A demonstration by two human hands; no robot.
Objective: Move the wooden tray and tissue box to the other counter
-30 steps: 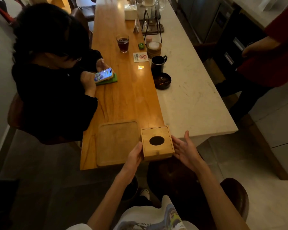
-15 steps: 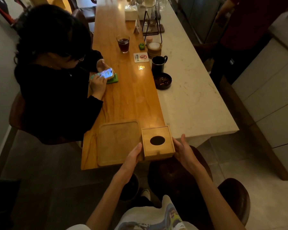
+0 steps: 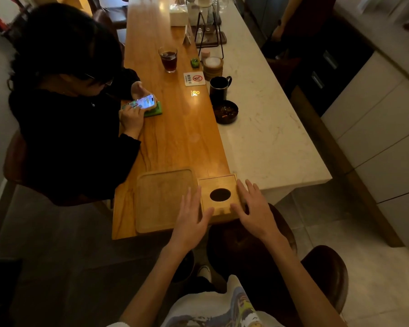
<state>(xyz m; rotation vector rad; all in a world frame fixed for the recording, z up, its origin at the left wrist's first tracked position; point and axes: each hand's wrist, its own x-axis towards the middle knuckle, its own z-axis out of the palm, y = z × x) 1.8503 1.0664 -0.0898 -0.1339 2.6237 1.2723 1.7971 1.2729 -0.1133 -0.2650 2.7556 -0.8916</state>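
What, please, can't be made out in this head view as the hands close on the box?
- Box contents: the oval hole is dark, head view.
- Box near face: covered by both hands' fingers.
- Grip of left hand and right hand: contact unclear.
- The other counter: cannot be identified.

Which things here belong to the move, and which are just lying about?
For the job: wooden tray; wooden tissue box, with left hand and right hand at its sides.

Lying about: glass of dark drink; black mug; black bowl; no-smoking card.
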